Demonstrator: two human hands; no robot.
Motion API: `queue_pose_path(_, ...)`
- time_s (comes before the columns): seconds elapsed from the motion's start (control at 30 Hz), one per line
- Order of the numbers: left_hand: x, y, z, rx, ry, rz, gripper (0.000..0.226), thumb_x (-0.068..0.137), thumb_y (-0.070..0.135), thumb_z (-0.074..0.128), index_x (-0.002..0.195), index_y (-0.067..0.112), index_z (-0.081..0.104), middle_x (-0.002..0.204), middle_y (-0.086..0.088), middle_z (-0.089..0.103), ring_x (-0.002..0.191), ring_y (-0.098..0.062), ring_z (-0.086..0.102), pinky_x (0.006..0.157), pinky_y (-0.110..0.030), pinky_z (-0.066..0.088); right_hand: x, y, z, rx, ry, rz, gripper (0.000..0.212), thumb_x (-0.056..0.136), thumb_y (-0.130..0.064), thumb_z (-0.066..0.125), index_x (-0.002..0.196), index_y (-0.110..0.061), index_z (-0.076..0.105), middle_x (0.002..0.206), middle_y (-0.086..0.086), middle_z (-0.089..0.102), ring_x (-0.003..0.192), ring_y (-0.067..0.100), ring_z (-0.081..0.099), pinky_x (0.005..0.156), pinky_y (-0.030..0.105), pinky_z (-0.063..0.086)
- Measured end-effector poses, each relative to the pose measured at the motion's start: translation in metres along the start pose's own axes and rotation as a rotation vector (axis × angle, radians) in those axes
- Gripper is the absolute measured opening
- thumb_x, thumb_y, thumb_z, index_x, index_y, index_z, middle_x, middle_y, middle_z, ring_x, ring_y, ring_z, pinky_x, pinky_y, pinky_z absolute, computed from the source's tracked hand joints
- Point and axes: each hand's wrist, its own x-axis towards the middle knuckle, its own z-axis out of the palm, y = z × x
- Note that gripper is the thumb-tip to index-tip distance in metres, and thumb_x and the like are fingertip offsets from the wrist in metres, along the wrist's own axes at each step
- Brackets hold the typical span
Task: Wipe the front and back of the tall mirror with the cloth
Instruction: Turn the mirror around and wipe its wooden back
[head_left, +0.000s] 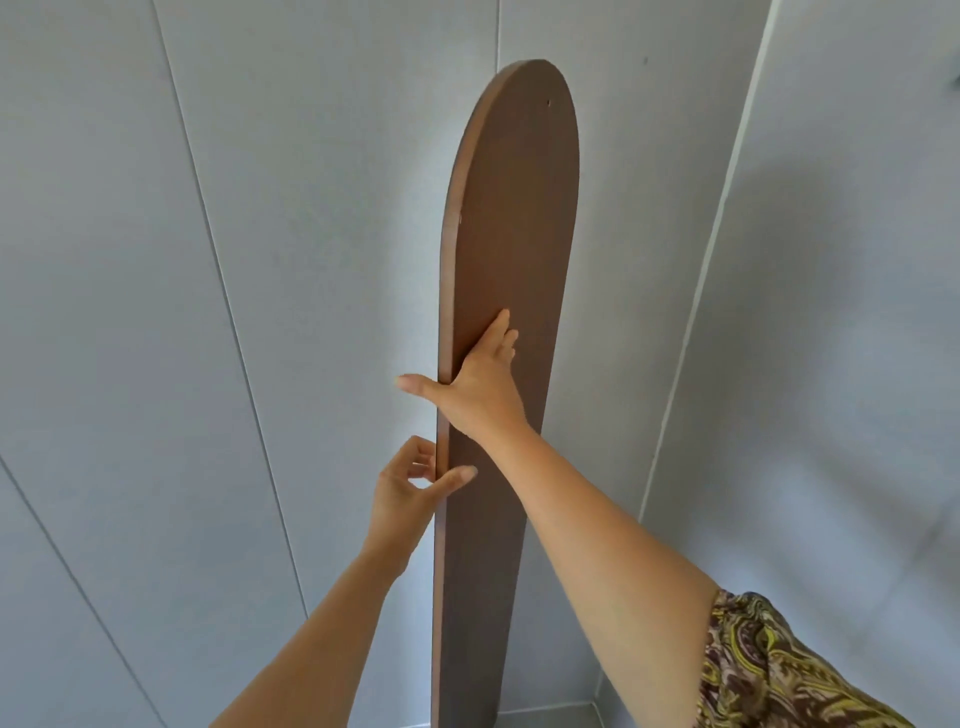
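The tall mirror (511, 234) stands upright with its brown wooden back turned to me and its arched top high in the head view. Its glass side is hidden. My left hand (410, 488) pinches the mirror's left edge between thumb and fingers at mid height. Higher up, my right hand (475, 382) lies on the brown back, its fingers spread flat and its thumb sticking out past the left edge. No cloth is in view.
Pale grey wall panels (208, 260) stand close behind the mirror, and a side wall (831, 312) meets them in a corner on the right. A strip of floor (561, 714) shows at the mirror's foot. A patterned sleeve (769, 670) covers my right upper arm.
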Motion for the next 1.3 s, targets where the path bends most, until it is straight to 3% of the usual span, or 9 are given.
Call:
queue_pose_path(0.13, 0.007, 0.007, 0.000, 0.028, -0.208, -0.036, 0.043, 0.071, 0.037, 0.082, 0.090, 0.006, 0.057, 0.095, -0.008, 0.068, 0.093, -0.019, 0.064, 0.075, -0.024, 0.051, -0.009, 0.014, -0.011, -0.122, 0.119, -0.041, 0.109, 0.084, -0.035, 0.063, 0.146, -0.013, -0.023, 0.160, 0.016, -0.012, 0.147, 0.037, 0.013, 0.098, 0.041, 0.047)
queue_pose_path(0.23, 0.006, 0.020, 0.014, 0.113, -0.311, -0.010, 0.046, 0.071, 0.037, 0.082, 0.091, 0.005, 0.056, 0.094, -0.007, 0.068, 0.092, -0.021, 0.067, 0.073, -0.024, 0.058, -0.015, 0.029, -0.031, -0.131, 0.107, -0.043, 0.106, 0.085, -0.029, 0.061, 0.146, -0.015, -0.024, 0.161, 0.014, -0.007, 0.145, 0.037, 0.022, 0.099, 0.040, 0.049)
queue_pose_path(0.37, 0.001, 0.032, 0.052, 0.229, -0.311, 0.054, 0.045, 0.065, 0.046, 0.084, 0.085, 0.017, 0.056, 0.085, -0.001, 0.068, 0.082, -0.019, 0.069, 0.072, -0.029, 0.061, -0.014, 0.047, -0.076, -0.083, 0.009, 0.006, 0.107, 0.079, -0.028, 0.059, 0.146, -0.020, -0.024, 0.150, 0.012, 0.037, 0.126, 0.032, 0.050, 0.098, 0.044, 0.050)
queue_pose_path(0.47, -0.004, 0.043, 0.088, 0.280, -0.321, 0.093, 0.050, 0.062, 0.052, 0.084, 0.088, 0.024, 0.052, 0.081, 0.004, 0.066, 0.076, -0.016, 0.067, 0.064, -0.023, 0.055, -0.015, 0.062, -0.118, 0.009, -0.054, 0.004, 0.096, 0.079, -0.016, 0.059, 0.150, -0.024, -0.005, 0.111, 0.003, 0.066, 0.096, 0.020, 0.064, 0.087, 0.041, 0.055)
queue_pose_path(0.63, -0.006, 0.054, 0.137, 0.335, -0.410, 0.082, 0.057, 0.060, 0.055, 0.083, 0.094, 0.024, 0.049, 0.075, 0.005, 0.063, 0.065, -0.009, 0.059, 0.060, -0.018, 0.048, -0.020, 0.093, -0.171, 0.059, -0.147, 0.023, 0.049, 0.078, -0.006, 0.060, 0.122, -0.018, 0.043, 0.076, -0.011, 0.056, 0.071, 0.006, 0.054, 0.070, 0.027, 0.043)
queue_pose_path(0.77, -0.010, 0.063, 0.169, 0.313, -0.460, 0.061, 0.053, 0.064, 0.053, 0.082, 0.096, 0.023, 0.052, 0.074, 0.004, 0.066, 0.067, -0.010, 0.063, 0.066, -0.021, 0.051, -0.021, 0.114, -0.205, 0.091, -0.179, 0.074, 0.047, 0.078, -0.008, 0.063, 0.122, -0.016, 0.052, 0.096, -0.007, 0.066, 0.088, 0.007, 0.060, 0.069, 0.021, 0.044)
queue_pose_path(0.93, -0.012, 0.069, 0.208, 0.360, -0.482, 0.063, 0.051, 0.070, 0.054, 0.077, 0.102, 0.022, 0.055, 0.084, 0.002, 0.071, 0.075, -0.014, 0.069, 0.072, -0.024, 0.056, -0.023, 0.143, -0.242, 0.087, -0.160, 0.165, 0.041, 0.073, -0.015, 0.068, 0.113, -0.014, 0.061, 0.113, 0.003, 0.068, 0.108, 0.021, 0.061, 0.099, 0.038, 0.047)
queue_pose_path(1.13, -0.022, 0.078, 0.254, 0.374, -0.496, 0.059, 0.046, 0.072, 0.053, 0.076, 0.099, 0.022, 0.055, 0.085, 0.000, 0.072, 0.078, -0.016, 0.069, 0.076, -0.029, 0.055, -0.030, 0.170, -0.278, 0.210, -0.121, 0.206, 0.027, 0.082, 0.001, 0.061, 0.095, -0.023, 0.059, 0.104, -0.004, 0.066, 0.105, 0.017, 0.059, 0.095, 0.030, 0.041)
queue_pose_path(1.3, -0.025, 0.080, 0.286, 0.412, -0.498, 0.066, 0.047, 0.070, 0.056, 0.076, 0.095, 0.022, 0.055, 0.084, 0.000, 0.073, 0.078, -0.016, 0.069, 0.070, -0.025, 0.051, -0.031, 0.190, -0.300, 0.239, -0.078, 0.262, 0.031, 0.078, -0.002, 0.064, 0.109, -0.010, 0.063, 0.108, 0.002, 0.070, 0.107, 0.017, 0.061, 0.093, 0.031, 0.043)
